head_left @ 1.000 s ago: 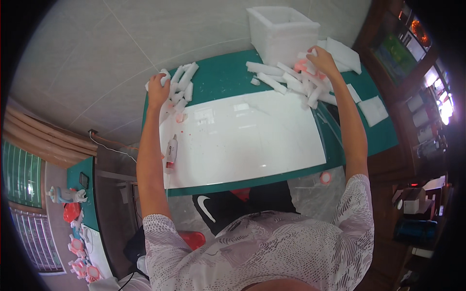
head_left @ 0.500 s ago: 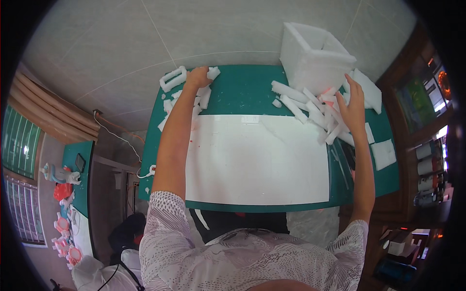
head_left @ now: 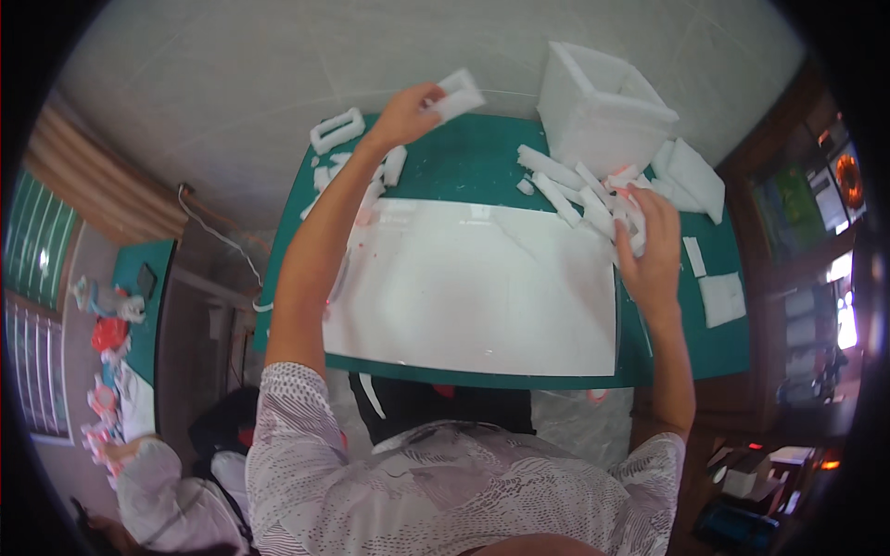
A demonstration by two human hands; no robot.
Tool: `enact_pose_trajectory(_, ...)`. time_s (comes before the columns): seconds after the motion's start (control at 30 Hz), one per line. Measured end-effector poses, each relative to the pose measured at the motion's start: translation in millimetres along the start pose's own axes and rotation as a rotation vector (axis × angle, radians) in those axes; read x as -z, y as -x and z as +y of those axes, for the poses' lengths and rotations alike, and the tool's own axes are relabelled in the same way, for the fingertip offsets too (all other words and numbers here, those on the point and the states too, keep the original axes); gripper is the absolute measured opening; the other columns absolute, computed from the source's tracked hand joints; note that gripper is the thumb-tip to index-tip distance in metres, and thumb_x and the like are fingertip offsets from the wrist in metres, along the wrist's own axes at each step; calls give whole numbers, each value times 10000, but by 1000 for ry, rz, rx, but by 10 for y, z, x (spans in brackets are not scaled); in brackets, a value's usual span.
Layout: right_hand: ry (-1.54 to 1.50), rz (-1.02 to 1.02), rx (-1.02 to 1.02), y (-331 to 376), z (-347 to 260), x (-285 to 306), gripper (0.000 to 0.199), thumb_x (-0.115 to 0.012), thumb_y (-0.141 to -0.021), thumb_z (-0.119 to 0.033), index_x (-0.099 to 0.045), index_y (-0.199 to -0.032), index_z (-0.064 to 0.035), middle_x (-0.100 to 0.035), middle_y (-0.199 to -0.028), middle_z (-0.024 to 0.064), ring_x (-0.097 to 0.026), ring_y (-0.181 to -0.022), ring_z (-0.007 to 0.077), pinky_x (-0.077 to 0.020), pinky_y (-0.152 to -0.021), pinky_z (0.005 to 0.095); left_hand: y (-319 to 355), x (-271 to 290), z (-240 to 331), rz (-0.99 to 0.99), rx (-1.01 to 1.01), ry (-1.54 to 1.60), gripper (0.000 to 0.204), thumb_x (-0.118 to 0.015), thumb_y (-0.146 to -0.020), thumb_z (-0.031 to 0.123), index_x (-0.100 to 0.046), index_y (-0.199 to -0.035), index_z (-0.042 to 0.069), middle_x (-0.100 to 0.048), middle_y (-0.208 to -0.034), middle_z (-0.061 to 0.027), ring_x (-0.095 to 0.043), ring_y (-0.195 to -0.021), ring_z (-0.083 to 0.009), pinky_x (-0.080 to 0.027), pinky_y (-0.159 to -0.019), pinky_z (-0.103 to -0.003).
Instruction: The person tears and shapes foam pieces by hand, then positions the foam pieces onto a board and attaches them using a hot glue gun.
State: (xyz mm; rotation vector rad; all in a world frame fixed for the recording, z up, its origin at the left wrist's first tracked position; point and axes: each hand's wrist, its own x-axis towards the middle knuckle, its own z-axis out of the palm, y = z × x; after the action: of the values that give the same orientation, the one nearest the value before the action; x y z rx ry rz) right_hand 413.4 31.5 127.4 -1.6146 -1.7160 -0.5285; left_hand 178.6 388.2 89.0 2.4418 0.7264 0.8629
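My left hand point(head_left: 408, 116) is raised over the far edge of the green table, its fingers closed on a white foam frame point(head_left: 459, 95) with an opening through it. My right hand point(head_left: 652, 250) is down at the right-hand pile of white foam strips point(head_left: 556, 197). Its thumb and fingers curl round a white foam strip point(head_left: 636, 232), partly hidden by the hand. A second foam frame point(head_left: 337, 132) lies at the far left corner, beside smaller foam scraps point(head_left: 394, 167). Behind the right pile stands an open white foam box point(head_left: 607, 134).
A large white board point(head_left: 473, 287) covers the middle of the green table point(head_left: 445, 371). Foam slabs lie at the right, one square slab point(head_left: 723, 298) near the edge. On the left, another person's white sleeve point(head_left: 171, 491) shows beside a second table point(head_left: 144, 306).
My left hand has lifted the foam frame from the left pile, moving up and right. My right hand has come down and left onto the strips, and its fingers have closed.
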Motion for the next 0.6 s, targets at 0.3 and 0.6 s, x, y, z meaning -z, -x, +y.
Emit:
enact_pose_trajectory(0.3, -292, -116, 298, 802, -1402, 20, 564, -722, -710, -20, -521, -1234, 41, -599, -1066, 199, -569, -957, 387, -447, -827, 461, 2467, -30, 2222, -292, -390, 609, 319, -618, -675, 28, -547, -985, 16, -566, -931, -163, -581, -891, -373, -480, -774, -432)
enact_pose_trajectory(0.6, -484, -476, 214, 1405, -2211, -353, 326, -651, -689, -77, -621, -1003, 3, -526, -708, 87, -519, -617, 272, -397, -586, 374, 3908, -45, 2460, -121, 182, 370, 463, -743, -767, 340, -535, -977, -17, -562, -845, -164, -597, -781, -358, -483, -660, -414)
